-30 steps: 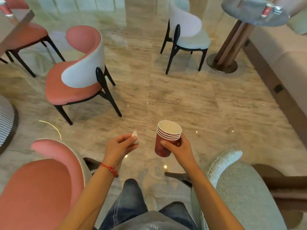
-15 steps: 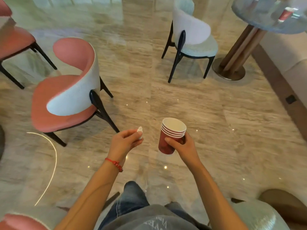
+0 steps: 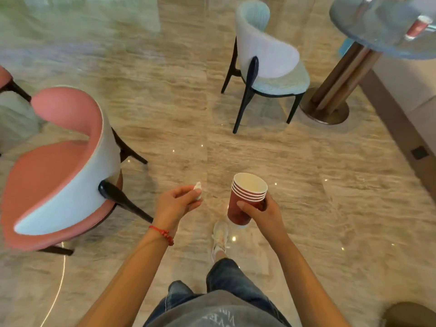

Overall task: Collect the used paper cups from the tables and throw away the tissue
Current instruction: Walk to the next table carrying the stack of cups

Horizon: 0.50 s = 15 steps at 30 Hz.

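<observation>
Walking has brought the round table [image 3: 387, 36] nearer; right hand [image 3: 264, 212] wraps light, crushable stacked cups [image 3: 245, 199] mid-wall, left hand [image 3: 175, 204] fingertips pinch soft tissue [image 3: 197, 190]

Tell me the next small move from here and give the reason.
Probably step on toward the round table at upper right. A red cup sits on it, out of reach, while the right hand grips the stack of cups and the left hand pinches the tissue. No bin is in view, so that cup seems the nearest job.
</observation>
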Tool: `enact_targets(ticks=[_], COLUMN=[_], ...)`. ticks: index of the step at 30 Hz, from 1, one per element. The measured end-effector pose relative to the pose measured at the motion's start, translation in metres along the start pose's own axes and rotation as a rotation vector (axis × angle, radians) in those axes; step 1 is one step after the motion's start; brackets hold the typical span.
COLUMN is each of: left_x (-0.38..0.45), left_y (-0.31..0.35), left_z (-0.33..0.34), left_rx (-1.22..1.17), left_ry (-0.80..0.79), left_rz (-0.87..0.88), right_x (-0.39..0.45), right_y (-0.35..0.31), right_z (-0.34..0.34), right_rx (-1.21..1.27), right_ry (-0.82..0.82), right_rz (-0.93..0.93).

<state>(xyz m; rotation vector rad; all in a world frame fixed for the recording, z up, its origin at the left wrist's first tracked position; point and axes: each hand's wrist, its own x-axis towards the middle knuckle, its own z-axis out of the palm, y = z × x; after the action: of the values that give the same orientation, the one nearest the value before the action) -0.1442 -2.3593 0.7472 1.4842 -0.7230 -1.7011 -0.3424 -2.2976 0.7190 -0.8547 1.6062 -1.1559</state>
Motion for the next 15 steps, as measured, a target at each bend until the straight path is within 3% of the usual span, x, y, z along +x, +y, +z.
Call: enact_targets(ticks=[15], left_x=[0.185], left_y=[0.126], left_z=[0.123], left_rx=[0.039], left_ry=[-0.048], left_rz=[0.057], right_x=[0.231], right_y=[-0.086], right_z=[-0.033], right_rx=[-0.017], right_ry=[-0.008], right_rz=[-0.03])
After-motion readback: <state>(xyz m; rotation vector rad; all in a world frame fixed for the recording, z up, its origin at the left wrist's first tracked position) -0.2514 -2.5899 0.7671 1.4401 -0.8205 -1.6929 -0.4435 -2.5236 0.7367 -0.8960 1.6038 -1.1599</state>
